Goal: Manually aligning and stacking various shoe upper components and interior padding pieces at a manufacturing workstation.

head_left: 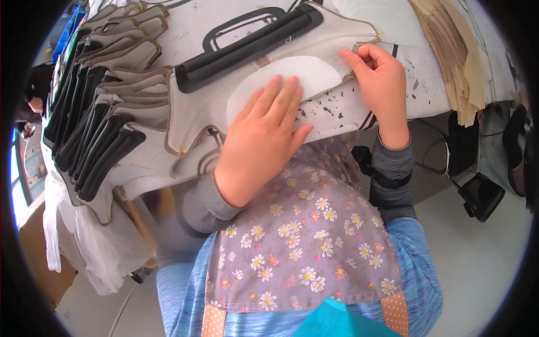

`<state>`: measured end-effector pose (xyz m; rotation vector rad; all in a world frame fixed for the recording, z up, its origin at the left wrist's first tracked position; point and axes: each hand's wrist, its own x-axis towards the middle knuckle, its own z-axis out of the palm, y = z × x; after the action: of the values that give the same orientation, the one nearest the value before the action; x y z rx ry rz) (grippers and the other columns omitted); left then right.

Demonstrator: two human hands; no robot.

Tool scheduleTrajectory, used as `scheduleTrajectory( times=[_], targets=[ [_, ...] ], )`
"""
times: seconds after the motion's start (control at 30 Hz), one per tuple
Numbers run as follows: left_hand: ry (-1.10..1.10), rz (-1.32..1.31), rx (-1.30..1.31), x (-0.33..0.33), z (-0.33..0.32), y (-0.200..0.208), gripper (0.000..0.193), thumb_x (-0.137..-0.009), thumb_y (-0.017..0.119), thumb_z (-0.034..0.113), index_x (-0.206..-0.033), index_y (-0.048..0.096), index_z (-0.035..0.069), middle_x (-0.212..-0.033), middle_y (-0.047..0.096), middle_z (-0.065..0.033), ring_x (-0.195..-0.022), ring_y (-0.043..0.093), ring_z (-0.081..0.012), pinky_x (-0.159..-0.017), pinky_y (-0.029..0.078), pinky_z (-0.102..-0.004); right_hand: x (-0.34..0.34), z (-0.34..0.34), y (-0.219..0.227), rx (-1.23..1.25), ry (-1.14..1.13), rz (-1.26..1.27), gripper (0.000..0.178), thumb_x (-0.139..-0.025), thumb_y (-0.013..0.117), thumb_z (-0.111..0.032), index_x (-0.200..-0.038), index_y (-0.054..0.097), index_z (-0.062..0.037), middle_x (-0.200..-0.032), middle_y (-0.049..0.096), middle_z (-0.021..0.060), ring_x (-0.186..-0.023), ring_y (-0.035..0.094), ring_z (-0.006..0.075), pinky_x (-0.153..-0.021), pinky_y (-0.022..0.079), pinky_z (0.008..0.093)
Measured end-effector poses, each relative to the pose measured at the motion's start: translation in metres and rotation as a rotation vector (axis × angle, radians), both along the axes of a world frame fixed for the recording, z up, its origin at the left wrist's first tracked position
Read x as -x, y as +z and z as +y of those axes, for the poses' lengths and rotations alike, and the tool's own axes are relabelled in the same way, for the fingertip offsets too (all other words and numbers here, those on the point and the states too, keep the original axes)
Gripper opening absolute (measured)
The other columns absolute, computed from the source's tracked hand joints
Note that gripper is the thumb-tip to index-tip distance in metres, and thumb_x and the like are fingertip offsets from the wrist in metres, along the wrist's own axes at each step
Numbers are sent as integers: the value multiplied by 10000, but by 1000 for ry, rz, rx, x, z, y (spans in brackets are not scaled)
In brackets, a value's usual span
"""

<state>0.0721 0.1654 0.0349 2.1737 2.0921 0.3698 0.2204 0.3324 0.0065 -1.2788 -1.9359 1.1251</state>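
Observation:
In front of me on the table lies a light grey fabric panel point(196, 106) with brown-edged, cut-out corners. A black padded strip point(247, 48) runs along its far part. A white half-oval sheet point(314, 70) rests on the near part of the panel. My left hand point(258, 135) presses flat on this sheet, fingers stretched out and thumb apart. At the panel's right end, my right hand point(379, 76) is closed, thumb and bent fingers pinching the panel's near edge. The fingertips partly cover the spot they grip.
Similar grey panels with black strips point(106, 135) lie overlapped in a row at the left. At the far right is a stack of tan sheets point(449, 50). White plastic bags point(95, 241) hang off the left table edge. Black outlines and dark flecks mark the white table cover point(415, 84).

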Motion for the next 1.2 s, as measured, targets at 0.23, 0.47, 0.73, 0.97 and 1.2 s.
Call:
scheduleTrajectory(
  times=[0.23,0.47,0.73,0.97,1.2],
  targets=[
    [-10,-1,-12,2,1,-1,472,-914,606,262,-1304,557,0,-1372,543,-105,-1281,499,-277,-1055,424,-389,15,7,1,-30,40,109,242,-877,714,-200,-820,628,19,-630,588,11,-544,478,58,-509,409,236],
    [3,8,-23,0,-1,1,503,-897,606,299,-1286,569,-18,-1356,555,-128,-1259,516,-285,-1047,426,-389,25,-8,26,132,77,240,233,-899,693,-190,-807,599,2,-624,563,-23,-555,471,39,-504,391,215],
    [-1,2,-67,5,-3,6,475,-889,608,296,-1263,592,4,-1327,573,-134,-1253,525,-270,-1072,386,-452,14,-4,-2,-76,198,99,343,-792,767,-144,-960,513,16,-824,568,71,-751,520,120,-668,458,288],
    [357,-123,-539,48,-61,6,146,-805,713,81,-948,686,66,-823,674,-82,-719,624,-251,-747,493,-385,-41,-32,46,111,-45,-425,249,-813,732,-137,-949,573,-2,-882,635,101,-792,594,170,-703,470,312],
    [857,-414,-41,42,-98,5,254,-936,635,212,-804,665,-3,-649,617,-91,-553,528,-175,-524,399,-306,-26,-62,55,-400,369,-256,187,-826,656,-53,-1013,643,-44,-1030,663,88,-965,637,271,-845,505,398]
  ],
)
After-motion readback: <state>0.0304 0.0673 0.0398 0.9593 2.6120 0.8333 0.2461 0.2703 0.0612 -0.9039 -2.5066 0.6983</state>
